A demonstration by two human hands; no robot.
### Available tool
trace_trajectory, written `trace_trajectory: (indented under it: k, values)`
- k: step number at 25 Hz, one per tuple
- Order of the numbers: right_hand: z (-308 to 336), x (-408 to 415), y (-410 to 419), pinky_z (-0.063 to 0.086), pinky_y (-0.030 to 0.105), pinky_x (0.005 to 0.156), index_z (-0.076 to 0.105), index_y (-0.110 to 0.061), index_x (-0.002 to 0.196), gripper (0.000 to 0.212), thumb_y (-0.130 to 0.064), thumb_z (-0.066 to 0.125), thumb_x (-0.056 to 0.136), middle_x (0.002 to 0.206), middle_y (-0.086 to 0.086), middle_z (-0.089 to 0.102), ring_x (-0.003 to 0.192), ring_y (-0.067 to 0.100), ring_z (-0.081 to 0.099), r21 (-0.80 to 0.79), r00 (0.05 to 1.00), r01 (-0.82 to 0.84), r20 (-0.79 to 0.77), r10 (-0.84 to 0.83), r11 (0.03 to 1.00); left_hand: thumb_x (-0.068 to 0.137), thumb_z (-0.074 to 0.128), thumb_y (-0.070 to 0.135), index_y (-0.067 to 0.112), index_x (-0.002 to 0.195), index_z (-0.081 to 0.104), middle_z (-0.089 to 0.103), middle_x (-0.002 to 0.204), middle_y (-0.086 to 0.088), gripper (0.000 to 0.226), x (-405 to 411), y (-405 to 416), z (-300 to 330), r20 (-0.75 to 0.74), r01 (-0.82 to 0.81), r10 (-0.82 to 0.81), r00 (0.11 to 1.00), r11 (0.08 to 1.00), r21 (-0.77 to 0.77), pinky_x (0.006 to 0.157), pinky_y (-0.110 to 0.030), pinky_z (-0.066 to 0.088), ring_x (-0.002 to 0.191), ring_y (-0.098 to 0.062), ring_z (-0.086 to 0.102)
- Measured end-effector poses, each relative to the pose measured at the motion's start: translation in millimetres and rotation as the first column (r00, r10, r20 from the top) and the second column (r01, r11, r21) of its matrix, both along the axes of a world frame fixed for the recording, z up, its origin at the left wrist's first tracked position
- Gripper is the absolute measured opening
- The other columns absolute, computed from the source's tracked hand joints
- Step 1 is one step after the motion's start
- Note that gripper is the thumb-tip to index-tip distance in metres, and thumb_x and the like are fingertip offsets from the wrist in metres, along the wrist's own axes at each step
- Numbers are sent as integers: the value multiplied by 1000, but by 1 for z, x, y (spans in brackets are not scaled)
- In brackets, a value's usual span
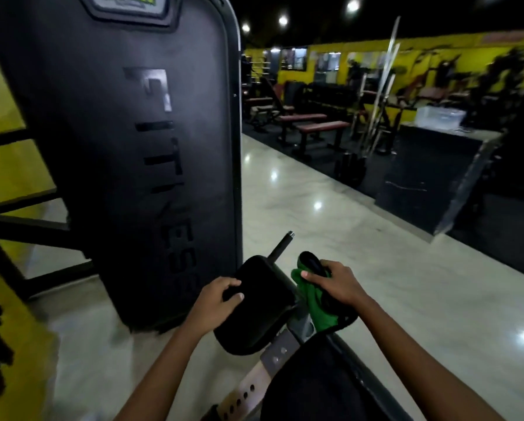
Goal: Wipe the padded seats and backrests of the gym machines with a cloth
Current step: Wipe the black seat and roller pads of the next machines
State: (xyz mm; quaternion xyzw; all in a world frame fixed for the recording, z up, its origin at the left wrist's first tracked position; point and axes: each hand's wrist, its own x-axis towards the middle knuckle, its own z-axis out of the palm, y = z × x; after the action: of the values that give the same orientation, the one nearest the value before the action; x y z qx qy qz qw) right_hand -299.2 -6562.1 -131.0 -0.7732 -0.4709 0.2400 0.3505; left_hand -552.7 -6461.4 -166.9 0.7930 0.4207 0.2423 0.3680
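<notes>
A small black padded rest [260, 311] sits on a machine arm low in the middle of the view. My left hand [216, 300] grips its left edge, fingers curled over the top. Just to its right, my right hand [333, 282] holds a green cloth [312, 302] bunched around a second black pad [312, 262], which is mostly hidden. A larger black seat pad [321, 381] fills the bottom centre, between my forearms.
A tall black weight-stack cover [139, 141] marked FITNESS stands close at the left. A grey adjustment bar with holes [254, 387] runs under the pads. Shiny pale floor [376, 284] stretches to the right; red benches [312, 123] and dark racks stand far back.
</notes>
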Motion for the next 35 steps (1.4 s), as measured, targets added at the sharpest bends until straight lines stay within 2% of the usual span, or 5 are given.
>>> trace_trajectory:
  k: [14,21,26,31,35]
  values:
    - [-22,-16,87,48,34,70,62,-13,91,38,-50,64,83,87,6,66,80,21,62,-151,957,279,127,-261,948,92,60,20,7,135,46,46,136,-8,47,66,129,-68,47,210,-206,977,974,-84,105,-27,31,129,-22,44]
    - [-59,26,134,52,40,78,63,-15,96,40,-53,62,83,92,5,66,85,21,62,-226,964,251,151,-220,941,93,41,39,1,145,30,22,155,-14,66,120,130,-111,76,72,-66,995,995,-70,114,-26,10,145,-25,18]
    - [-88,49,157,47,35,75,60,-15,91,36,-51,62,84,91,6,63,86,21,60,-261,985,162,96,-141,952,90,19,55,3,149,13,1,158,-4,79,146,127,-147,-12,-16,18,1000,989,145,118,-28,-2,145,-14,-1]
    - [-131,39,148,38,30,97,35,-22,143,74,-63,47,83,135,3,43,121,23,45,-347,985,-87,109,132,934,100,15,47,-3,147,15,15,157,-16,69,150,120,-163,-69,-81,99,993,969,236,119,-34,6,145,-25,12]
    - [-141,41,141,40,36,97,29,-24,145,88,-74,29,72,135,1,39,120,22,43,-290,959,-135,202,198,947,101,14,43,-1,147,14,18,156,-16,64,149,120,-168,-57,-136,155,986,956,258,118,-38,11,145,-25,15]
